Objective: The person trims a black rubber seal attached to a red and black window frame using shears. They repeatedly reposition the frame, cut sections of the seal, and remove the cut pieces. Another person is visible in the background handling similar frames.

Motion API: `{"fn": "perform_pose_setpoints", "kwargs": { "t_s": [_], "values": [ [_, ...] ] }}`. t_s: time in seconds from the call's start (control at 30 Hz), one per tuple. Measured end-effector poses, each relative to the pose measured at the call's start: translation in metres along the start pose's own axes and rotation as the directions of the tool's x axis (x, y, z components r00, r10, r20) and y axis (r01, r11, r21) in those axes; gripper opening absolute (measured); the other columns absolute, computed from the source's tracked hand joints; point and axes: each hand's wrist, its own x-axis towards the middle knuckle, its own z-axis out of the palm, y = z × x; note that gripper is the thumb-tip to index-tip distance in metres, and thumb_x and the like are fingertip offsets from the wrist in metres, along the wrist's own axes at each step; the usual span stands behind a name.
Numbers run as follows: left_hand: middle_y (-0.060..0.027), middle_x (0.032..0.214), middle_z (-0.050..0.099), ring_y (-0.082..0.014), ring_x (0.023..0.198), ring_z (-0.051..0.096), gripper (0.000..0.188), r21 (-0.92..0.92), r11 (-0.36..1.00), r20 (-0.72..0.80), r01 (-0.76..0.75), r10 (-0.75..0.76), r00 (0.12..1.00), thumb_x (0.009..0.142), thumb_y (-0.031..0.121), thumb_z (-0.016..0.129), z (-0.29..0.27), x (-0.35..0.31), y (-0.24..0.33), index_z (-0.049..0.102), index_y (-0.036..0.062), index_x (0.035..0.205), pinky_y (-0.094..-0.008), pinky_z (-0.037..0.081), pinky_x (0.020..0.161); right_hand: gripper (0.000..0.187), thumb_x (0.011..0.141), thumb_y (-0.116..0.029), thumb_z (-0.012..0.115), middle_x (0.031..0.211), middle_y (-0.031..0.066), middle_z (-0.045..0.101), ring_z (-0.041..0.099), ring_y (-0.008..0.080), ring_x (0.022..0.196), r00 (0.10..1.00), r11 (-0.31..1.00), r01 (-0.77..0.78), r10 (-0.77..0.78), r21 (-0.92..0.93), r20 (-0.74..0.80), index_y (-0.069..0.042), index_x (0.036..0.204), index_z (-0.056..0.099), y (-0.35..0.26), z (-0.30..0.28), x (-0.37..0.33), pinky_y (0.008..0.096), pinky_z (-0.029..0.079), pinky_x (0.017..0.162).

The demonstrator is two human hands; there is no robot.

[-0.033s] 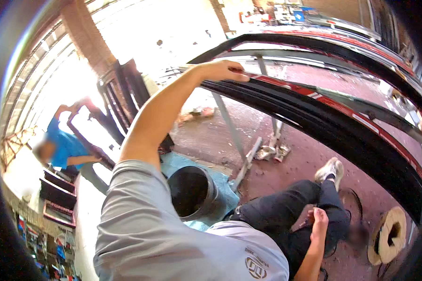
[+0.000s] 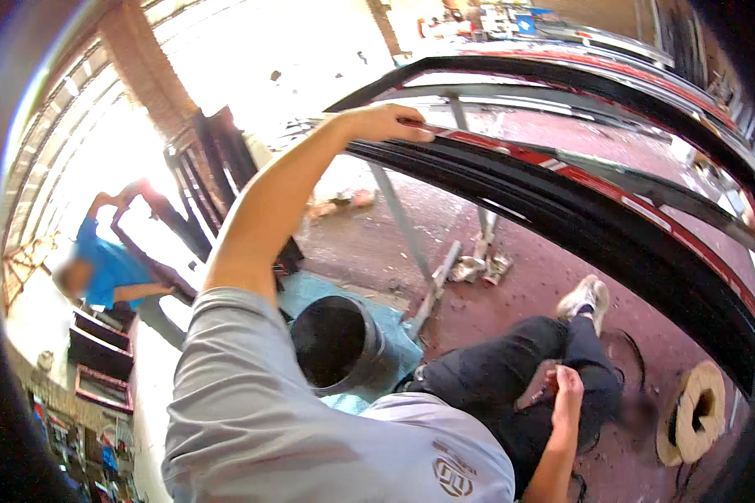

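A large black frame with red and white strips along its edge, like a window or door frame [image 2: 554,189], spans the right side on a grey metal stand [image 2: 401,214]. My left hand [image 2: 384,124] reaches out over the frame's near-left corner, its fingers curled round the edge. Low in front of my dark trousers is my right hand [image 2: 567,389], its fingers bent together. Whatever it may hold is too small to make out. The right hand is apart from the frame.
A black bucket [image 2: 377,356] stands on a light blue sheet [image 2: 411,329] beside me. A roll of tan tape or strip [image 2: 686,427] lies on the reddish floor at right. At far left a person in blue [image 2: 113,268] handles a dark frame [image 2: 164,272]. Crumpled scraps [image 2: 478,268] lie under the stand.
The whole view has shifted slightly, so things sit a little further left. My left hand stays on the frame; my right hand keeps nearly the same pose.
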Motion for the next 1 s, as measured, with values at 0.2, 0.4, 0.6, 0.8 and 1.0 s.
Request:
{"fn": "perform_pose_setpoints", "kwargs": {
  "t_s": [0.2,0.4,0.6,0.8,1.0],
  "values": [
    [-0.0112,0.123,0.064,-0.0207,0.113,0.057,0.065,-0.023,1.000,0.008,0.019,-0.018,1.000,0.091,0.054,0.062,-0.002,0.005,-0.018,0.058,0.0041,0.133,-0.0348,0.043,0.099,0.019,0.098,-0.023,0.058,0.089,0.0055,0.069,0.064,0.0138,0.078,1.000,1.000,-0.023,0.023,-0.008,0.006,-0.005,0.101,0.064,0.002,-0.002,0.005,0.0283,0.051,0.073],
    [-0.0122,0.126,0.062,-0.0209,0.117,0.056,0.067,-0.092,0.990,-0.035,0.108,-0.111,0.993,0.089,0.048,0.069,-0.008,-0.002,-0.071,0.055,0.0026,0.136,-0.0332,0.041,0.103,0.019,0.100,-0.023,0.057,0.090,0.0044,0.069,0.063,0.0125,0.079,1.000,1.000,-0.010,0.010,0.006,0.020,-0.004,0.102,0.063,0.006,0.000,0.004,0.0274,0.049,0.074],
    [-0.0106,0.122,0.063,-0.0189,0.115,0.055,0.068,-0.155,0.988,-0.080,-0.017,0.004,0.997,0.086,0.048,0.073,0.012,0.009,-0.032,0.057,0.0016,0.133,-0.0327,0.041,0.101,0.019,0.099,-0.023,0.058,0.089,0.0043,0.069,0.062,0.0122,0.078,1.000,1.000,-0.011,0.011,-0.023,0.006,-0.004,0.101,0.063,0.006,-0.001,0.007,0.0269,0.048,0.072],
    [-0.0089,0.110,0.065,-0.0198,0.104,0.058,0.068,-0.169,0.984,-0.017,-0.050,0.048,0.999,0.084,0.060,0.068,0.013,0.009,0.011,0.063,0.0030,0.121,-0.0325,0.044,0.093,0.019,0.099,-0.022,0.058,0.091,0.0062,0.069,0.064,0.0150,0.081,0.999,1.000,-0.014,0.015,-0.008,0.045,-0.004,0.103,0.063,0.008,0.000,0.010,0.0291,0.051,0.076],
    [-0.0085,0.112,0.065,-0.0185,0.106,0.057,0.061,-0.109,0.993,-0.024,-0.041,0.039,0.999,0.088,0.053,0.067,0.010,0.009,0.018,0.062,0.0031,0.123,-0.0314,0.043,0.095,0.019,0.099,-0.022,0.058,0.090,0.0064,0.069,0.064,0.0150,0.079,1.000,1.000,-0.011,0.011,0.004,0.005,-0.004,0.102,0.064,0.006,-0.001,0.008,0.0295,0.052,0.075]
  ]
}}
